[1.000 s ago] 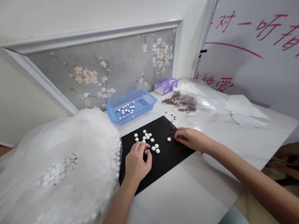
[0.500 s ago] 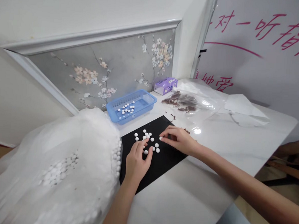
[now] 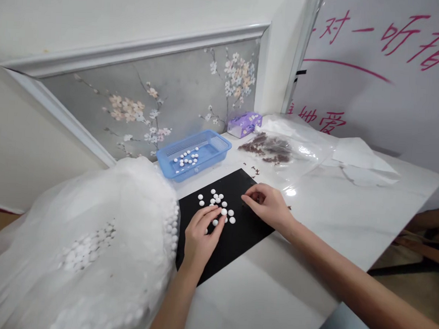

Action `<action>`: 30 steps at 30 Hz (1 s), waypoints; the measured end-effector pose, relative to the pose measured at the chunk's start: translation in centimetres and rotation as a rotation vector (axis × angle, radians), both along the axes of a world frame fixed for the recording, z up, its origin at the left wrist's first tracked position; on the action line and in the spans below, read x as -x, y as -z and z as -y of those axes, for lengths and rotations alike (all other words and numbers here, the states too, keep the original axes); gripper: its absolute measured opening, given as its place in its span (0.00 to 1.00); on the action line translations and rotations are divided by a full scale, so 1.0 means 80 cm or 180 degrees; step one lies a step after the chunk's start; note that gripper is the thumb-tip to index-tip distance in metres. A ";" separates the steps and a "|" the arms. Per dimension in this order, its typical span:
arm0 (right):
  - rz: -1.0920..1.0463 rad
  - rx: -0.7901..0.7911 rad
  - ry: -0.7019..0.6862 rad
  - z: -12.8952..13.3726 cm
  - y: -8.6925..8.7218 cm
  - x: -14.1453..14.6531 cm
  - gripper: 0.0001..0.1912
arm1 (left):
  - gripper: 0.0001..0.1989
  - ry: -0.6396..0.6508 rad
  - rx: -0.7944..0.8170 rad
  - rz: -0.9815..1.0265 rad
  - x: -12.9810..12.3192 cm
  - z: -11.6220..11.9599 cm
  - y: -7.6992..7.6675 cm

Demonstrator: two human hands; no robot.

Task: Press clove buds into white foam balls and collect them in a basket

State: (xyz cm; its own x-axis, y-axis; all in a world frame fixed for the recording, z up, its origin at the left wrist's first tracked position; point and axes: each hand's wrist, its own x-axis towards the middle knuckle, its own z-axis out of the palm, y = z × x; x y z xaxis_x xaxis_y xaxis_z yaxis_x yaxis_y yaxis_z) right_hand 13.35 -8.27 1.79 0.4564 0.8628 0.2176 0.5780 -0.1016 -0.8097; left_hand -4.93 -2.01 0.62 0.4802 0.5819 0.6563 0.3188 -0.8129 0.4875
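My left hand point(image 3: 205, 233) is over the black mat point(image 3: 233, 240), its thumb and a fingertip closed on a white round piece point(image 3: 224, 212). Several more white pieces point(image 3: 218, 200) lie loose on the mat just beyond those fingers. To the right, my right hand point(image 3: 265, 202) hovers at the mat's right edge with thumb and index finger pinched together; whatever is between them is too small to make out. Small brown pieces point(image 3: 256, 171) are scattered on the table past the mat's far corner.
A blue basket point(image 3: 212, 159) with white pieces stands against the wall. At left is a big clear bag point(image 3: 126, 228) of white pieces. Behind lie a purple tissue box point(image 3: 245, 125) and a plastic bag point(image 3: 310, 145) with brown pieces beside it.
My left hand has taken a white piece between its fingertips. My right hand has moved slightly right, and the white piece at its fingertips no longer shows there.
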 end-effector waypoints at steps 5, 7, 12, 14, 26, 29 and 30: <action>0.0745 0.0618 -0.0080 0.004 0.003 0.000 0.03 | 0.05 -0.0182 0.0558 0.0343 0.001 -0.005 -0.001; 0.0891 0.0745 -0.0221 0.002 0.005 0.002 0.05 | 0.07 -0.0233 0.0760 0.0374 0.002 -0.006 0.000; 0.1044 0.0361 -0.0598 -0.006 0.005 0.007 0.07 | 0.08 -0.0285 0.1049 0.0397 0.002 -0.008 0.001; 0.1100 0.0045 -0.0807 -0.011 0.000 0.012 0.07 | 0.08 -0.0254 0.1117 0.0323 0.002 -0.009 0.000; 0.1234 -0.0519 -0.1383 -0.029 -0.013 0.037 0.09 | 0.11 -0.0211 0.1637 0.0409 0.002 -0.010 0.003; 0.1502 -0.0478 -0.1334 -0.030 -0.010 0.036 0.10 | 0.10 -0.0223 0.1693 0.0428 0.001 -0.010 0.002; 0.1616 -0.0476 -0.1321 -0.030 -0.009 0.036 0.11 | 0.10 -0.0220 0.1722 0.0429 0.001 -0.010 0.002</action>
